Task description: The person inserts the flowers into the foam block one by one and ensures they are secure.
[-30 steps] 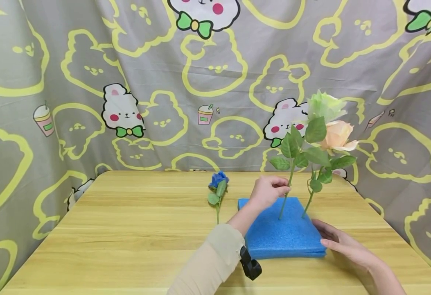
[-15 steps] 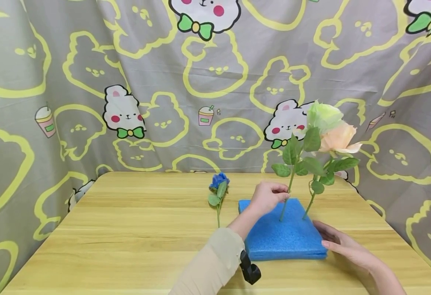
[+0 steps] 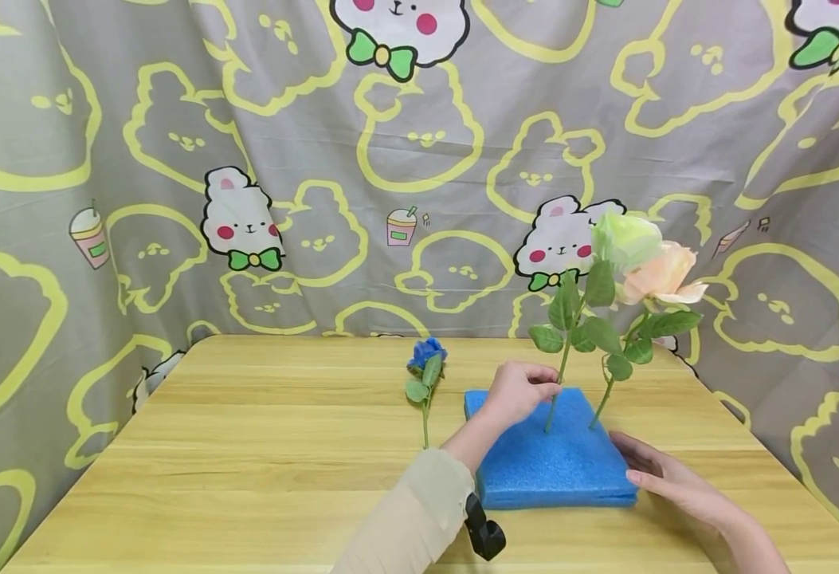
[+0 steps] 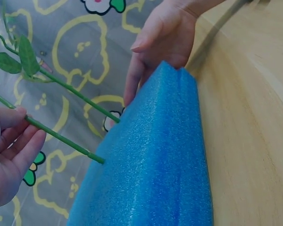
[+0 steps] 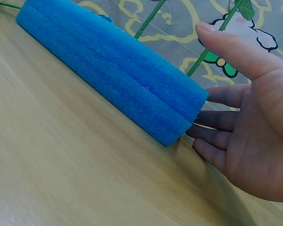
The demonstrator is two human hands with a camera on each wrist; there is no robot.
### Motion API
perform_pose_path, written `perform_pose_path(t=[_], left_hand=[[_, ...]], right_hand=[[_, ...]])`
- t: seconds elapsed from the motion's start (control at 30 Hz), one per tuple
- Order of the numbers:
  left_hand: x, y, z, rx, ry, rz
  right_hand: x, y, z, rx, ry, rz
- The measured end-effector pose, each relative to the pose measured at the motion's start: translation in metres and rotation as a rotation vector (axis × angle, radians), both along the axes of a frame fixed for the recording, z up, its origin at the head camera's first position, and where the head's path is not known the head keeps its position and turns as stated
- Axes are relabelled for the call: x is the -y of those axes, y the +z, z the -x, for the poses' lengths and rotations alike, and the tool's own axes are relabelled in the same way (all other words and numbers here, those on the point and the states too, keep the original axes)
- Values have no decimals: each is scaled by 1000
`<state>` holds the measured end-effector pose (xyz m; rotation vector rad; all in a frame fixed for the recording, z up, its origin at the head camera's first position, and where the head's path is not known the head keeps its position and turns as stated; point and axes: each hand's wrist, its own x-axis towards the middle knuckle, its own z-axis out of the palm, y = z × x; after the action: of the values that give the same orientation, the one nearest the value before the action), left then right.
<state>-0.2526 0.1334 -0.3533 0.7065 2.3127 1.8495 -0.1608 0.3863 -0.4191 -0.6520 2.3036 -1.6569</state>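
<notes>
A blue foam block [image 3: 555,470] lies on the table with two artificial roses standing in its top. My left hand [image 3: 523,392] pinches the stem of the pale green rose [image 3: 627,241] between thumb and fingers, and in the left wrist view that stem [image 4: 66,140] meets the foam's surface. Behind it to the right, the peach rose [image 3: 666,275] leans with its stem in the foam. My right hand [image 3: 677,482] rests at the block's right side, its fingers [image 5: 219,120] spread against the foam's end and its thumb held apart.
A blue rose [image 3: 426,355] lies on the wooden table [image 3: 261,446] left of the block. A black wrist mount [image 3: 485,536] hangs under the left sleeve [image 3: 412,510]. Patterned grey fabric [image 3: 304,143] closes off the back and sides.
The pale green rose has come down and slightly left, its flower lower beside the peach one. My left hand has sunk a little with the stem. The right hand stays at the block.
</notes>
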Motion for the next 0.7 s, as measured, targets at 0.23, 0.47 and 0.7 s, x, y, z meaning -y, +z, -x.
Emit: perform_pose_path(t=[0.23, 0.47, 0.7], left_hand=[[0, -4, -2, 4, 3, 12], [1, -5, -2, 29, 0, 9], [1, -4, -2, 20, 3, 51]], right_hand=[[1, -1, -1, 30, -11, 3], [1, -1, 0, 36, -11, 9], [2, 1, 0, 36, -14, 5]])
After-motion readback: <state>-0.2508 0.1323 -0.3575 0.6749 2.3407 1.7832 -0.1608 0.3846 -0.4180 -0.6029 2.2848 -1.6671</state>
